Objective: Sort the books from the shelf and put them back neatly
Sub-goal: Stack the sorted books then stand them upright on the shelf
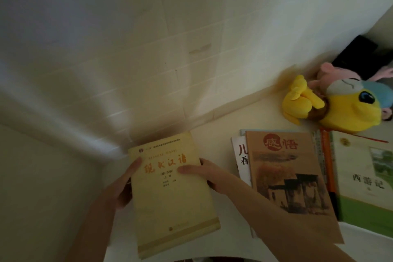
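Yellow book (172, 193) gripped at both edges by left hand (121, 185) and right hand (204, 173), thumbs laid on cover, brown book (291, 178) lying beside it.

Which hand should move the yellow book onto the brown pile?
Likely the right hand: it grips the yellow book on the side facing the brown pile; the left hand holds the far edge.

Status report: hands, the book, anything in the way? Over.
Grips: left hand and right hand hold the yellow book by its side edges. To its right, apart, the brown book atop others. Farther back, the plush toy by the wall.
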`<state>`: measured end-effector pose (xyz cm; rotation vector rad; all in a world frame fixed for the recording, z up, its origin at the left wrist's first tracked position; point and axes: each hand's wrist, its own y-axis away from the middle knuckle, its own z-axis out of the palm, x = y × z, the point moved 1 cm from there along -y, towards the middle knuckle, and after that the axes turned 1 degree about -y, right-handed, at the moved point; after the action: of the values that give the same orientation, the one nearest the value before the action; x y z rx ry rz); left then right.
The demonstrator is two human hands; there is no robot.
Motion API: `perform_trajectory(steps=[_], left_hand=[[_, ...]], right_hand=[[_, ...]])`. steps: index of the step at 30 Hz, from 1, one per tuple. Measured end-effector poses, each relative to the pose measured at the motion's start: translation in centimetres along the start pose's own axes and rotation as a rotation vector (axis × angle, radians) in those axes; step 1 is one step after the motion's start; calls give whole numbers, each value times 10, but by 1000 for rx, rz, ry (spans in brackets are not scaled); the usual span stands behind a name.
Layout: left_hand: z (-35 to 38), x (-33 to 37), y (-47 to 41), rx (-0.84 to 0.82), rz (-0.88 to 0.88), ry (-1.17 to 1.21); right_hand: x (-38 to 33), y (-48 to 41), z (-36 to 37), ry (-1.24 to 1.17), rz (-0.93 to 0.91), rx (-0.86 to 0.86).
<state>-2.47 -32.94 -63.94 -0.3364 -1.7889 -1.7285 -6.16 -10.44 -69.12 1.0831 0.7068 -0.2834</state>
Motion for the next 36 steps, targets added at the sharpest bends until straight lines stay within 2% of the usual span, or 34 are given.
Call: perform_trajectory(steps=[5, 12, 18, 23, 29, 33, 36], left_hand=[[-1, -6, 4, -18, 16, 45], [-19, -13, -1, 8, 56, 56], [-8, -10, 2, 29, 78, 4], [-3, -4, 7, 66, 49, -55], [4, 0, 12, 119, 12, -41], [3, 1, 14, 148, 59, -67], [5, 2, 16, 146, 64, -73]], right_hand=[[7, -10, 11, 7, 24, 143], [10, -23, 39, 140, 43, 193], [13, -7, 36, 252, -42, 221], [7, 2, 29, 340, 24, 191], [2, -3, 19, 283, 84, 175], [1, -11, 22, 319, 77, 186], [2, -12, 18, 81, 94, 124]])
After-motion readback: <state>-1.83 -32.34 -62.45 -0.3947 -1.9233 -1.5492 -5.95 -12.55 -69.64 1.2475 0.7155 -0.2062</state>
